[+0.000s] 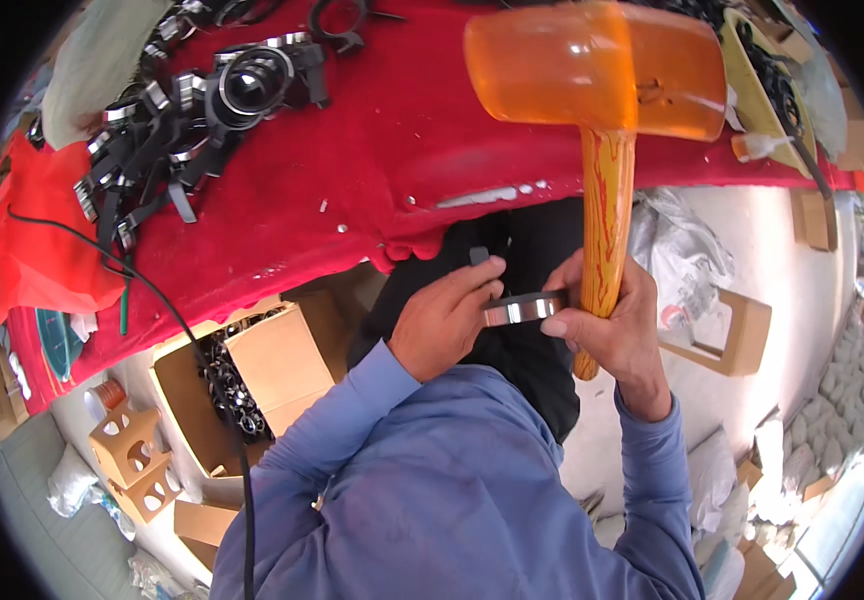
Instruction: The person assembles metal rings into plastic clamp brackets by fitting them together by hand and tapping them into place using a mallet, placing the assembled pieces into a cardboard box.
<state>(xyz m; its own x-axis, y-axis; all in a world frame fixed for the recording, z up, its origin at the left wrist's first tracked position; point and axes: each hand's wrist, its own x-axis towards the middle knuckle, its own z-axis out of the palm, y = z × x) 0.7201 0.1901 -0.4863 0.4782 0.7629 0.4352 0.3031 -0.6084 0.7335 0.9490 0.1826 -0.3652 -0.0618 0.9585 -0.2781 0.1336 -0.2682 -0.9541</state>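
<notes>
Over my lap, my left hand (pixel 444 318) is closed on the left edge of a ring-shaped part (pixel 520 312) with a shiny silver band and black rim. A small dark tab (pixel 479 256) sticks up by its index finger. My right hand (pixel 612 318) is wrapped round the wooden handle of a mallet (pixel 594 75), while its thumb and a finger pinch the ring's right edge. The mallet stands upright in view, its translucent orange head above the red cloth's near edge. The ring's underside is hidden.
Similar black and silver ring parts (pixel 252 85) lie heaped at the left of the red-covered table (pixel 382 130). Below stands a cardboard box (pixel 282 360) of small dark parts. A black cable (pixel 187 325) runs down the left. A yellow tray (pixel 767 80) sits far right, sacks (pixel 832 420) beyond.
</notes>
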